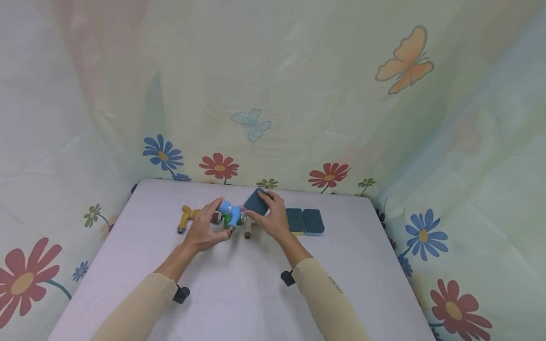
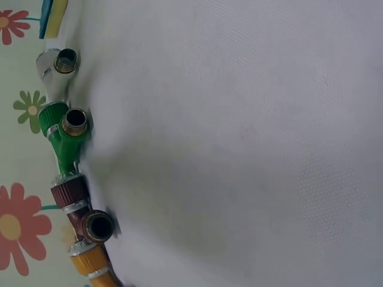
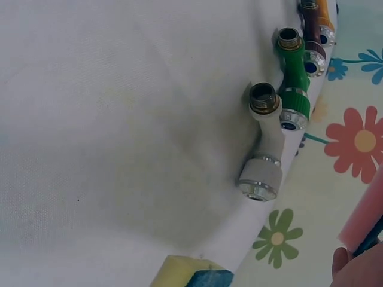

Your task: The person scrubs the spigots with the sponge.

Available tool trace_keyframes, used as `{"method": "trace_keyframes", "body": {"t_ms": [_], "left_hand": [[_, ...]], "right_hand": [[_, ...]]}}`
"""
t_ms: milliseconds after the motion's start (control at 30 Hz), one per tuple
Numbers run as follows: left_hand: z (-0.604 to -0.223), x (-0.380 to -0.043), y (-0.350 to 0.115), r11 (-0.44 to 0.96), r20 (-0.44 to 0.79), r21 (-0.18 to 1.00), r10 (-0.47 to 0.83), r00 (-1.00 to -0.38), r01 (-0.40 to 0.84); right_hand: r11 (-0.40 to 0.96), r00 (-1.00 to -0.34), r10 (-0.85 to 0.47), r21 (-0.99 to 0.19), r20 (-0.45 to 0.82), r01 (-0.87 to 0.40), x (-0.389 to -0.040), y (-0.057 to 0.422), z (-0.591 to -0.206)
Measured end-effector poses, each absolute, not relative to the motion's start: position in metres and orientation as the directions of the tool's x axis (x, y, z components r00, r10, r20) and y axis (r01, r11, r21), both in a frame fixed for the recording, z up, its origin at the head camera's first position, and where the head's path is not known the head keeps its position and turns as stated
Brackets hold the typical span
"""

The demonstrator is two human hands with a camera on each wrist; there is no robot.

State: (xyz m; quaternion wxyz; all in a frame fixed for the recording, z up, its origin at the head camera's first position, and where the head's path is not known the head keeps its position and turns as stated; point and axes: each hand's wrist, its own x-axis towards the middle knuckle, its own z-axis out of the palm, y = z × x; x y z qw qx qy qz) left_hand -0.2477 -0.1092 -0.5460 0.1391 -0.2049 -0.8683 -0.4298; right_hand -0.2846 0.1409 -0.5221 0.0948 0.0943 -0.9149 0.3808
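My left hand (image 1: 204,232) grips a light blue tap fitting (image 1: 234,216) with a threaded metal end, thumb at its lower end and fingers at its top. In my right hand (image 1: 275,219), a sponge (image 1: 255,202) is pinched between thumb and fingers, its dark scouring side facing up. The right wrist view shows the pink foam (image 3: 366,206) of that sponge at the edge. Both held things are raised over the table, close beside each other. Below them lie a green tap fitting (image 2: 69,143) and a white one (image 3: 268,146), partly hidden in the head view.
A dark red tap fitting (image 2: 78,218) and a yellow one (image 1: 185,219) continue the row on the left. Two more sponges (image 1: 313,221) lie side by side to the right. The white table (image 1: 239,293) ends at a flower-printed curtain (image 1: 290,123).
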Motion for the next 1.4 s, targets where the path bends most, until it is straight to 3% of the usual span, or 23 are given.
{"method": "trace_keyframes", "body": {"t_ms": [267,433,533,633,700,800,1033,1400], "left_hand": [[-0.547,-0.246,-0.111,0.553,0.401,0.694,0.233,-0.886,0.46],[-0.546,-0.246,-0.112,0.549,0.414,0.698,0.216,-0.884,0.461],[-0.547,-0.247,-0.112,0.52,0.446,0.706,0.201,-0.872,0.481],[-0.548,-0.248,-0.11,0.479,0.473,0.717,0.197,-0.859,0.506],[-0.549,-0.248,-0.108,0.464,0.479,0.722,0.201,-0.855,0.513],[-0.551,-0.248,-0.106,0.452,0.462,0.736,0.207,-0.862,0.503],[-0.553,-0.247,-0.111,0.491,0.389,0.733,0.264,-0.882,0.47],[-0.552,-0.246,-0.128,0.653,0.305,0.575,0.387,-0.87,0.492]], "right_hand": [[0.716,-0.978,-0.039,-0.677,0.207,-0.172,-0.287,0.144,-0.523],[0.64,-0.99,-0.013,-0.759,0.143,-0.118,-0.289,0.145,-0.528],[0.482,-0.999,-0.019,-0.875,0.034,-0.039,-0.29,0.145,-0.527],[0.224,-0.993,-0.081,-0.973,-0.084,0.064,-0.292,0.143,-0.524],[0.075,-0.978,-0.152,-0.988,-0.142,0.132,-0.293,0.142,-0.523],[0.0,-0.953,-0.243,-0.982,-0.183,0.188,-0.293,0.139,-0.521],[0.059,-0.954,-0.245,-0.985,-0.174,0.164,-0.293,0.134,-0.522],[0.219,-0.944,-0.255,-0.964,-0.209,0.154,-0.29,0.127,-0.525]]}}
